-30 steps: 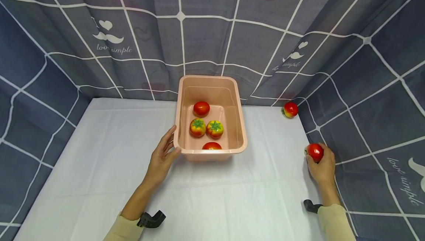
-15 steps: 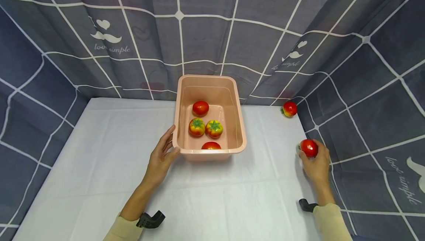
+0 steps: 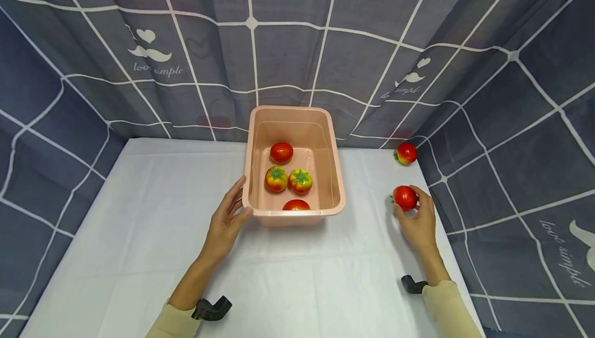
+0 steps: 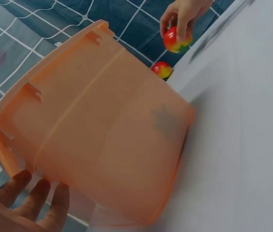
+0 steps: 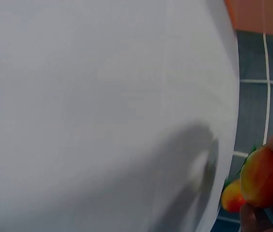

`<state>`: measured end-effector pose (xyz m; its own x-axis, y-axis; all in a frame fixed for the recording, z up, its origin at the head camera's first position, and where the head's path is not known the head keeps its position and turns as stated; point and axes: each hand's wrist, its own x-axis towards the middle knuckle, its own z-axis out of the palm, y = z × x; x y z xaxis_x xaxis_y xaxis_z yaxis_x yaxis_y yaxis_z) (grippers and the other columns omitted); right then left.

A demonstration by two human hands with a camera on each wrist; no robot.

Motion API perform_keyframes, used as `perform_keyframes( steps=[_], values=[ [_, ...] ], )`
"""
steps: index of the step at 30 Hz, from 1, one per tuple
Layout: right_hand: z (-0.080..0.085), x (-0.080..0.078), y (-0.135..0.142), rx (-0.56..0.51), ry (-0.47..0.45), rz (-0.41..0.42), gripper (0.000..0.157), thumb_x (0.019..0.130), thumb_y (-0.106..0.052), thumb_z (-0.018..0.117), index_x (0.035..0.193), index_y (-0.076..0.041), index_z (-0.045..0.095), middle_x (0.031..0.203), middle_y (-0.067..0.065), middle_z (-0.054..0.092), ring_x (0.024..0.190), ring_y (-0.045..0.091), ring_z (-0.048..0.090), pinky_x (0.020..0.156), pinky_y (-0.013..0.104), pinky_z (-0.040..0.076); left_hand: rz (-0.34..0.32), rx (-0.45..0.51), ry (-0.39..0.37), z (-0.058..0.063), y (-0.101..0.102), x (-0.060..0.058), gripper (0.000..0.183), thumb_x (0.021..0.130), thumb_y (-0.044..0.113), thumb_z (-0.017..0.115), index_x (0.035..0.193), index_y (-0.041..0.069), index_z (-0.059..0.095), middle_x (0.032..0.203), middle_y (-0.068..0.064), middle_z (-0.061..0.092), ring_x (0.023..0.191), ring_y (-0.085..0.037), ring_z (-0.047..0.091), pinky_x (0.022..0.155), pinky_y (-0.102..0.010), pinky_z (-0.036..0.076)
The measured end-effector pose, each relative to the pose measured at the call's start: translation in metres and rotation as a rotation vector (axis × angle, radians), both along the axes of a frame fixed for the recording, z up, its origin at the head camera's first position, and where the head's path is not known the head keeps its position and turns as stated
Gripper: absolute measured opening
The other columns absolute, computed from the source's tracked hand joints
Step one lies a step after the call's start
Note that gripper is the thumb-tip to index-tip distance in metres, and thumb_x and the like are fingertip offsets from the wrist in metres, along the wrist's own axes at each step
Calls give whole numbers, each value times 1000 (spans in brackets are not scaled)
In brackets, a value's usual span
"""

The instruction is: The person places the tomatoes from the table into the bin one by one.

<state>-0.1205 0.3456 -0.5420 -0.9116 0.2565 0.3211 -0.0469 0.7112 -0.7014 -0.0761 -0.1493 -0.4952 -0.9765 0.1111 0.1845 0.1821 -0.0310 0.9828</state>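
In the head view, a peach plastic bin [image 3: 294,213] stands mid-table with several red-and-yellow tomatoes inside, one of them a tomato [image 3: 300,181] showing its green calyx. My left hand [image 3: 224,227] holds the bin's near left corner, thumb by the front rim, fingers along the side wall [image 4: 93,125]. To the right, my right hand [image 3: 420,220] pinches a red tomato [image 3: 404,198] between thumb and fingers, above the table. The right wrist view catches this tomato [image 5: 264,176] at its right edge, the hand mostly cropped out.
Another tomato [image 3: 406,153] lies at the table's far right corner. A white cloth [image 3: 297,281] covers the table. Dark grey checked curtains [image 3: 288,54] enclose the back and both sides. Each wrist wears a black camera mount [image 3: 212,308].
My right hand has moved left and slightly away from me, carrying the tomato from the table's right edge. The left hand and the bin have stayed in place.
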Motion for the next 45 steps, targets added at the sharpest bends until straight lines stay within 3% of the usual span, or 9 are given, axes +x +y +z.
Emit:
perform_keyframes(
  steps=[8,14,19,27,33,40,45],
  values=[
    [3,-8,-41,-122,-10,81,72,90,-7,84,154,-6,52,148,22,54,131,31,56,101,-3,38,8,0,-5,1,1,1,74,108,1,60,171,26,31,175,-14,34,149,-2,49,112,-14,52],
    [3,-12,-65,-255,-32,127,70,93,-11,84,155,-12,52,154,15,54,134,29,57,102,1,44,15,-9,-17,2,2,1,74,108,2,61,171,28,31,175,-7,34,150,-3,48,112,-14,52],
    [1,-13,-75,-288,-36,149,69,94,-12,84,155,-14,52,155,11,53,136,28,57,104,3,45,24,-16,-22,2,2,1,75,107,2,62,171,28,32,175,-4,36,149,-3,48,112,-14,51],
    [1,-15,-82,-322,0,147,71,92,-2,83,156,-4,51,156,21,52,137,38,56,104,6,46,34,-25,-6,1,2,0,74,107,1,62,170,27,33,175,-3,35,154,-19,47,115,-13,49],
    [12,-20,-89,-384,13,188,72,92,0,82,156,-4,49,157,18,51,139,35,54,107,6,47,32,-17,-20,2,2,1,75,107,2,62,170,28,33,175,-3,35,150,-5,48,113,-14,51],
    [33,-28,-98,-458,118,292,73,90,4,82,155,-4,50,156,13,53,136,21,55,112,9,49,29,-14,-20,2,3,1,74,107,3,62,171,28,33,177,-1,33,157,-25,44,115,-14,49],
    [52,-33,-109,-471,189,351,73,89,5,83,154,-5,51,154,14,54,135,20,56,113,13,51,33,-18,-7,2,2,0,74,107,2,62,171,27,33,177,-1,34,157,-31,42,116,-13,48]
  ],
)
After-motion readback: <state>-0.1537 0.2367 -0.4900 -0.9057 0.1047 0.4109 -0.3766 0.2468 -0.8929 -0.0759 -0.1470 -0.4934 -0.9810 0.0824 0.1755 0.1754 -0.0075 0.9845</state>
